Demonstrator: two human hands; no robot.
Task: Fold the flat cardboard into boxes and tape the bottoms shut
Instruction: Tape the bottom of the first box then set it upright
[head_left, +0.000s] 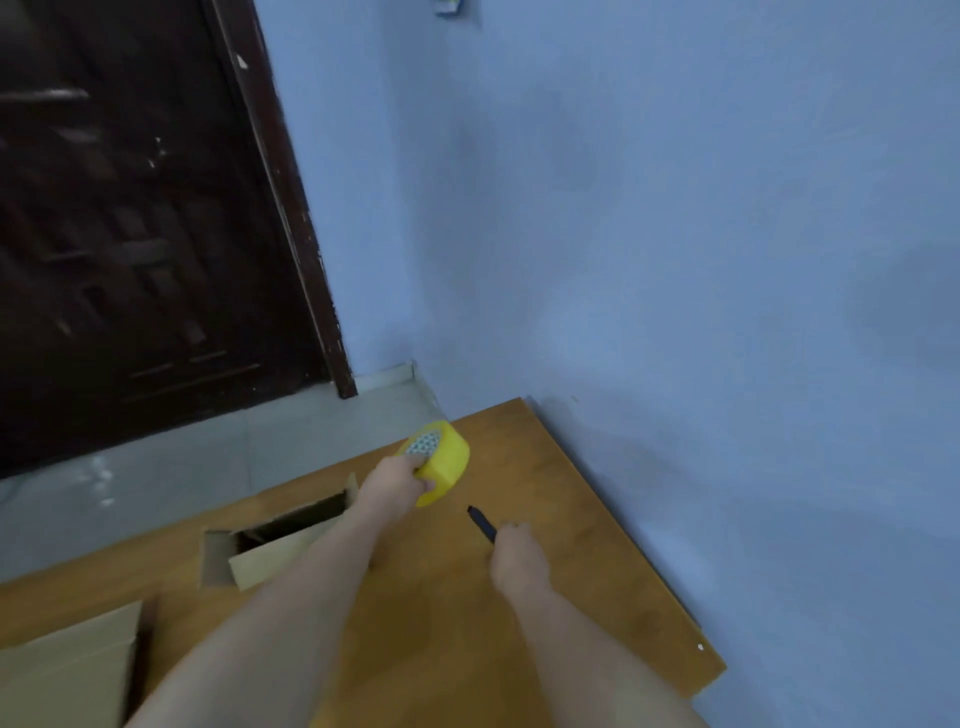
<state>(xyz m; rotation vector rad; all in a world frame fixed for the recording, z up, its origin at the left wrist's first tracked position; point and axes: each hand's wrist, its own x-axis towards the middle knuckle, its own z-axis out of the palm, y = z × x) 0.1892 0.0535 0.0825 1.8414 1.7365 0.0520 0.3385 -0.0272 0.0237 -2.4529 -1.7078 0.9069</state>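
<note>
My left hand (397, 480) grips a yellow roll of tape (444, 462) over the far part of the wooden table (441, 613). My right hand (517, 561) holds a thin dark tool, perhaps a cutter or pen (482, 524), its tip pointing away from me. An open cardboard box (270, 558) stands on the table to the left of my left forearm, its top flaps raised. A flat cardboard piece (67, 670) lies at the near left corner of the view.
The table butts against a blue wall (701, 312) on the right. A dark wooden door (140, 234) and a grey floor (171, 467) lie beyond the table's far edge.
</note>
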